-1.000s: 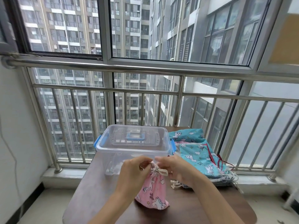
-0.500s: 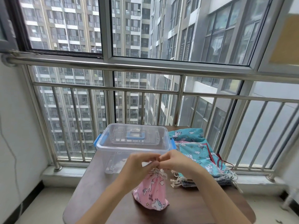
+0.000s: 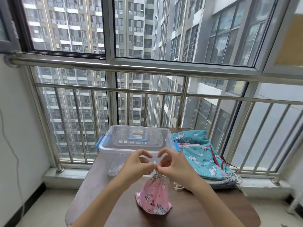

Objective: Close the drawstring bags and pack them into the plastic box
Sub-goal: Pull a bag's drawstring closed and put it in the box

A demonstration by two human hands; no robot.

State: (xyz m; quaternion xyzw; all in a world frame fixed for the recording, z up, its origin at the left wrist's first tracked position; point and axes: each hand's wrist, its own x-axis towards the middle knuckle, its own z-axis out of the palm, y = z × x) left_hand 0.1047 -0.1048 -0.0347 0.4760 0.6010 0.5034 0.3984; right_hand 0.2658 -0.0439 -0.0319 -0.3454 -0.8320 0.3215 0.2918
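— Since the earlier frame, what has been moved?

— Both hands have been raised a little, and the index fingers are now lifted clear in a heart-like arch above the knot; before, they were pressed down together. The pink bag (image 3: 153,197) has been kept at about the same spot on the table.

— How is the left hand (image 3: 139,166) seen?

— It is pinched narrow on the drawstring (image 3: 158,175) at the gathered neck of the pink bag, with the thumb and lower fingers closed and the index finger curled upward.

— And the right hand (image 3: 173,166)?

— It is likewise closed on the same drawstring from the other side, its fingertips touching those of the left. Exactly which strand is held by which hand cannot be told.

— Where is the pink bag placed?

— It is stood on the brown table (image 3: 101,194), near the front edge, its neck drawn tight and held up beneath the hands, its base spread on the wood.

— And the plastic box (image 3: 136,145)?

— It is set just behind the hands, at the far side of the table by the railing (image 3: 114,89). Its clear lid is seen on top, with blue latches at both ends and a blue handle lying flat.

— What is seen to the right?

— A pile of blue bags (image 3: 201,158) is laid beside the box, touching its right end, with loose cords spilled at the near edge of the pile.
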